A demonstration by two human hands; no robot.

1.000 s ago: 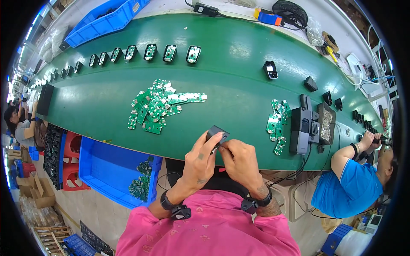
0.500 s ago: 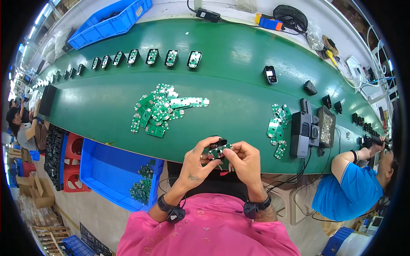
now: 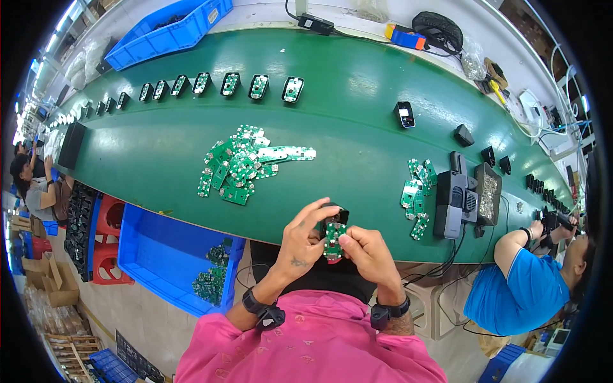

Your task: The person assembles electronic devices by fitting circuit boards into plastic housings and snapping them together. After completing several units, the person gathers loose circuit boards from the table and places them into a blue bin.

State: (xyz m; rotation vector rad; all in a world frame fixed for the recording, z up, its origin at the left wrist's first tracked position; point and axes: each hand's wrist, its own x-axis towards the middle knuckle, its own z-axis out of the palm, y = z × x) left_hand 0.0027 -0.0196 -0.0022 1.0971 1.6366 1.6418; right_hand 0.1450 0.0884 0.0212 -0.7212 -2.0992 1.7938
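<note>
Close to the table's front edge, my left hand [image 3: 297,246] is closed around a small black plastic housing [image 3: 343,217]. My right hand [image 3: 372,254] pinches a green circuit board [image 3: 333,242] by its right edge, thumb on its face. The board stands lengthwise at the housing's near end, overlapping it; whether it sits partly inside cannot be told. Ahead and to the left lies a heap of loose green circuit boards [image 3: 239,163]. A smaller group of boards [image 3: 415,195] lies to the right.
Black housings with boards in them [image 3: 258,87] form a row at the far left. A grey device [image 3: 449,203] and a tray of small metal parts [image 3: 488,191] stand right. Below the table's left edge is a blue bin [image 3: 159,255]. A co-worker in blue [image 3: 517,287] sits at right.
The circuit board has turned from lying crosswise to lengthwise, pointing toward me. The housing has turned with its end up, and my left fingers have spread over its top.
</note>
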